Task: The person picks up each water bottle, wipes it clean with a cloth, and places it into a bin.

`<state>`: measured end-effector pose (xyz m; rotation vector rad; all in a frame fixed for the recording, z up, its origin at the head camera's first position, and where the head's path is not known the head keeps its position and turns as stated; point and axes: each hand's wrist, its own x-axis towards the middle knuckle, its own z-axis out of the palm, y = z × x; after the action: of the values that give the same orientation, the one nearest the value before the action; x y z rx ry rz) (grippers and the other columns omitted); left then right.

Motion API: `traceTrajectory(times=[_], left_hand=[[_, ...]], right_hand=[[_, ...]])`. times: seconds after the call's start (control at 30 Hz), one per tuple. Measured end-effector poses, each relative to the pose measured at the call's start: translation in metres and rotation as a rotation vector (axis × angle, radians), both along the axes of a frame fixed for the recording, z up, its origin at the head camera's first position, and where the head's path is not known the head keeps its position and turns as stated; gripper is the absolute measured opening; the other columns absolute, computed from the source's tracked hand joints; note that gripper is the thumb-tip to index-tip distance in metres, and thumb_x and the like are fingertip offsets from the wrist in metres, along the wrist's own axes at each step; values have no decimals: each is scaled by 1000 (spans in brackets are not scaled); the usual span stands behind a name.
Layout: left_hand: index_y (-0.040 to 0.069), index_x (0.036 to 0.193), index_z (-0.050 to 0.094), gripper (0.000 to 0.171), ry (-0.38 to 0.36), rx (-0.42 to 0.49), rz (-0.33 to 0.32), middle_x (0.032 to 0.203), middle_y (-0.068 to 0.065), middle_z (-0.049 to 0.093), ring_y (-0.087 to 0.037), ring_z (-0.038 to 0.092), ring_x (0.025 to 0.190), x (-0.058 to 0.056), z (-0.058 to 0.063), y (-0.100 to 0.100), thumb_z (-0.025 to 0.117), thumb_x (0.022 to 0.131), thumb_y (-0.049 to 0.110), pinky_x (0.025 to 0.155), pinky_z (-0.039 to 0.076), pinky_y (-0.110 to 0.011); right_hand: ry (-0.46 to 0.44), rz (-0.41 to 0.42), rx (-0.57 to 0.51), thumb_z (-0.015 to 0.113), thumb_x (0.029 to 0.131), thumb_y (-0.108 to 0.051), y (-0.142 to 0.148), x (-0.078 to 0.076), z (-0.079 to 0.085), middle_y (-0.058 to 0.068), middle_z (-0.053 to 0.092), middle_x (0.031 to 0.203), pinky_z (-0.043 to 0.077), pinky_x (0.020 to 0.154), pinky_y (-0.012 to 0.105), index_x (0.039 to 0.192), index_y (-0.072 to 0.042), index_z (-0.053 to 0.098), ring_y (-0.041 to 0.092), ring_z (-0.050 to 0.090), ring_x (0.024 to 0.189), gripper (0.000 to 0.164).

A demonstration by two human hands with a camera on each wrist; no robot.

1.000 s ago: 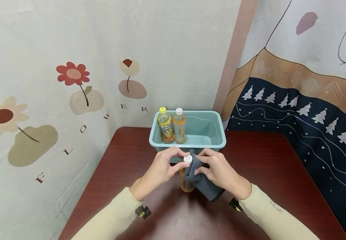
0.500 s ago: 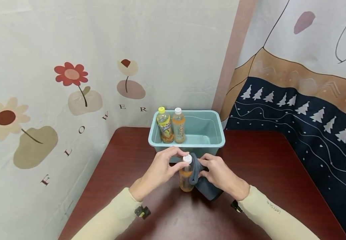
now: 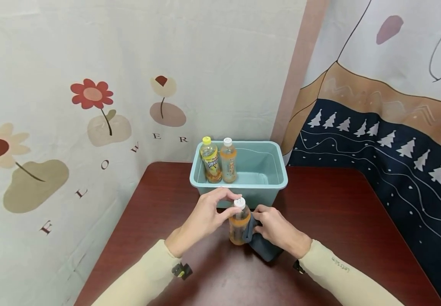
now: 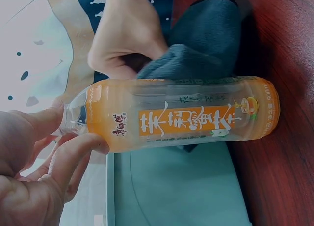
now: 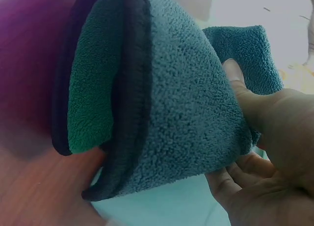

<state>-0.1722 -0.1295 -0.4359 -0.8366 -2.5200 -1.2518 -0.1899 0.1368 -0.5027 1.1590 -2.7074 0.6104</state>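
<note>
A clear plastic bottle with an orange label and white cap stands upright on the table, in front of the tub. My left hand pinches it at the cap and neck between thumb and fingers. In my right hand is a folded dark grey-blue cloth, gripped between thumb and fingers. Part of the cloth lies against the bottle's right side, about halfway down, and the rest hangs toward the table. The cloth hides that side of the bottle in the head view.
Behind the hands sits a light blue plastic tub on the dark red table. Inside it, at the left, stand a yellow-capped bottle and a white-capped bottle. A printed curtain backs the table.
My right hand and the cloth have slid down the bottle's side from near the cap to its lower body. The left hand keeps its hold at the top.
</note>
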Motion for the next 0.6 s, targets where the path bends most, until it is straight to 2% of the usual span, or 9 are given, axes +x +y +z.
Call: traceTrajectory(times=[0.17, 0.4, 0.6], left_hand=[[17, 122, 80, 23, 5, 1, 3, 132, 1, 85, -18, 81, 127, -1, -2, 0, 92, 102, 17, 107, 69, -36], [17, 123, 80, 24, 26, 0, -3, 133, 1, 85, -18, 81, 127, -2, -4, 1, 92, 102, 17, 107, 69, -36], [17, 122, 80, 23, 16, 6, -4, 132, 0, 84, -18, 81, 125, 0, -3, 2, 92, 102, 18, 105, 70, -35]], right_hand=[[14, 9, 85, 100, 89, 1, -3, -2, -13, 11, 76, 107, 71, 78, 25, 120, 1, 87, 22, 84, 96, 33], [-17, 6, 153, 99, 91, -2, -7, -7, -29, 7, 75, 98, 65, 71, 21, 114, -4, 88, 17, 81, 88, 26], [-73, -2, 133, 97, 92, 1, -7, -9, -32, 6, 75, 96, 61, 68, 19, 109, -3, 89, 16, 80, 86, 20]])
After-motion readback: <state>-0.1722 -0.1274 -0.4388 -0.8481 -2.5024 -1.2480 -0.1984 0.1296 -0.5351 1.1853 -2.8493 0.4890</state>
